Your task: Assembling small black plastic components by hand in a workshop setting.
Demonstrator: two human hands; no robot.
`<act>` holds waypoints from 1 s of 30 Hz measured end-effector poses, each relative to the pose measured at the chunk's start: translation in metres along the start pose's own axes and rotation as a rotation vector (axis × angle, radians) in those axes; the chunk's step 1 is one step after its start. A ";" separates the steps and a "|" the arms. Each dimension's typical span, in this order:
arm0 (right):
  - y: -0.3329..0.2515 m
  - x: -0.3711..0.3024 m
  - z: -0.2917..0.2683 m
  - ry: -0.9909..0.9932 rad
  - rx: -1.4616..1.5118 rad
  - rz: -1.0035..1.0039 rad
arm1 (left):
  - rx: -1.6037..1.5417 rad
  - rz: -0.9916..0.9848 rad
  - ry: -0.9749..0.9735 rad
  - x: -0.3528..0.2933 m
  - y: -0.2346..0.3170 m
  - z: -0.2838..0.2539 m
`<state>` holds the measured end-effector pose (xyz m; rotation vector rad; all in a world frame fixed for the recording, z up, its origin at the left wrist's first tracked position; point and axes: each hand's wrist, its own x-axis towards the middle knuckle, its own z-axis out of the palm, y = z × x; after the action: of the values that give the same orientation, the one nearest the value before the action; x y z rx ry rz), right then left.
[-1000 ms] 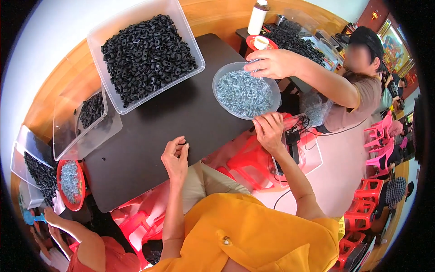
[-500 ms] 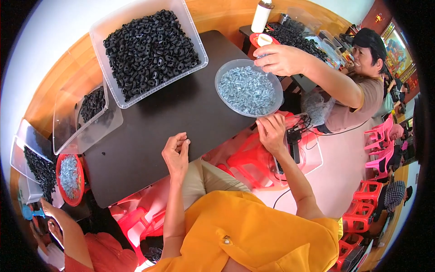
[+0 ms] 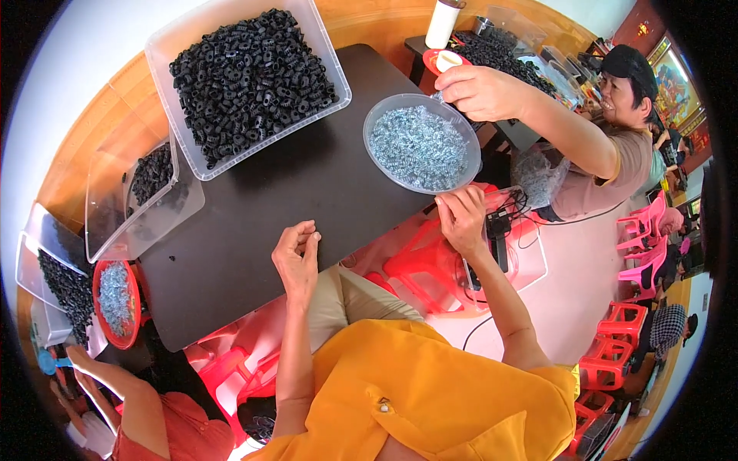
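Silvery small metal pieces fill the round clear bowl (image 3: 421, 146) on the dark bench (image 3: 292, 192); they look light, hard and slippery, best pinched singly. Right hand (image 3: 461, 219) touches the bowl's near rim, fingers curled; left hand (image 3: 298, 257), well left of the bowl, pinches narrowly, contents unclear.

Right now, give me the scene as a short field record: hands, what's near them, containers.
left hand: raised at the near edge of the dark table, fingertips pinched; whatever it pinches is too small to tell
right hand: at the near rim of the round clear bowl of small silvery parts
co-worker's hand: at the bowl's far rim
large clear tub: full of black ring-shaped parts
red bowl: silvery parts, far left
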<state>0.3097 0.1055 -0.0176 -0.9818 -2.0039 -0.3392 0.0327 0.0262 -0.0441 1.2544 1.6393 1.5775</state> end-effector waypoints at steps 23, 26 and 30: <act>0.005 0.004 -0.005 -0.008 0.002 0.042 | 0.018 0.015 0.007 -0.001 -0.001 0.000; 0.007 0.006 -0.004 -0.044 0.003 0.086 | 0.025 0.022 0.004 -0.001 -0.001 0.000; 0.019 0.032 0.002 -0.095 -0.008 0.160 | 0.028 0.027 0.002 0.000 0.000 0.001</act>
<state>0.3123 0.1349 0.0043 -1.1740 -1.9941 -0.2167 0.0334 0.0261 -0.0440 1.2947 1.6573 1.5771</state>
